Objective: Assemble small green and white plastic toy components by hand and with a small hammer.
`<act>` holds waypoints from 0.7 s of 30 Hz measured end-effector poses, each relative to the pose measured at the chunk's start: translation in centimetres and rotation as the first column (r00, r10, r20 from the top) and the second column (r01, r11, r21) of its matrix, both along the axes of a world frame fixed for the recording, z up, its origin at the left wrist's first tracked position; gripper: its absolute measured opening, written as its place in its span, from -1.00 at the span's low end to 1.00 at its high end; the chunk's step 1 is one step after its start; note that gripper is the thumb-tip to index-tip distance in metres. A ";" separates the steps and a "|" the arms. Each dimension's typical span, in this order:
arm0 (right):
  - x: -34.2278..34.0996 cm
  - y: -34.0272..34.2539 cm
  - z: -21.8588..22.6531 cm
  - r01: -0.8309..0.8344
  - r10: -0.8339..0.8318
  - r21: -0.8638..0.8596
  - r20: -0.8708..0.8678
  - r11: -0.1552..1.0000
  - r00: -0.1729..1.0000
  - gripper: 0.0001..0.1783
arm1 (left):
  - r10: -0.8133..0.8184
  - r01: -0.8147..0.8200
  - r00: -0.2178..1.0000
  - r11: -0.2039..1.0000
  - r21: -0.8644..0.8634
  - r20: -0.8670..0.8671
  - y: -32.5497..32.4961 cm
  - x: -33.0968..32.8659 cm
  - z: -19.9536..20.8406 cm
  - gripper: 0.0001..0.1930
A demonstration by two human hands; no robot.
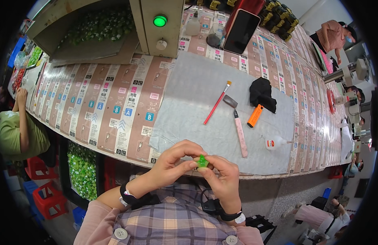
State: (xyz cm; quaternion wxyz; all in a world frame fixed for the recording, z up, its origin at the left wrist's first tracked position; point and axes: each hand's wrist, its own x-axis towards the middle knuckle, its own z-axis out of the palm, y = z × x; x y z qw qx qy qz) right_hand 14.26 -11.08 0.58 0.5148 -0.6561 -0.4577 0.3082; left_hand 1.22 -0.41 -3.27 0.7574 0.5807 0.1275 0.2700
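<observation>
Between my two hands, just in front of the table's near edge, is a small bright green translucent piece [202, 161]. My left hand [175, 160] pinches it from the left with thumb and forefinger. From the other side, the fingertips of my right hand [222, 174] close on it too. Its exact shape is partly hidden by the fingers. On the grey cloth [189, 102] beyond my hands lie a red-handled brush [215, 107], a pink-handled blade tool [239, 132], an orange lighter-like stick [255, 116], a crumpled black cloth [262, 93] and a small white bottle [274, 142].
A metal box machine [156, 36] with a lit green lamp stands at the back left, green pieces heaped inside. A phone [241, 31] leans near a glass jar [216, 35]. A black tray [66, 179] of green pieces sits below left. Other people work around the table; red stools [50, 200] stand left.
</observation>
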 end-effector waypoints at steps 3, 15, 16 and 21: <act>0.5 -0.2 -0.4 -0.062 0.065 0.044 -0.067 0.997 0.996 -0.73 | 0.008 -0.007 1.000 0.987 0.162 -0.005 0.3 -0.1 0.2 -0.77; 0.7 -0.4 -1.4 -0.118 0.127 0.049 -0.320 0.992 0.939 -0.73 | 0.036 -0.029 0.999 0.956 0.291 -0.019 0.4 -0.3 0.7 -0.74; 0.7 -0.4 -1.4 -0.117 0.127 0.049 -0.321 0.992 0.939 -0.73 | 0.040 -0.033 0.999 0.959 0.282 -0.021 0.3 -0.4 0.7 -0.74; 0.5 -0.6 -1.8 -0.077 0.090 0.049 -0.362 0.996 0.928 -0.74 | 0.034 -0.023 0.999 0.969 0.244 -0.039 0.2 -0.3 0.5 -0.76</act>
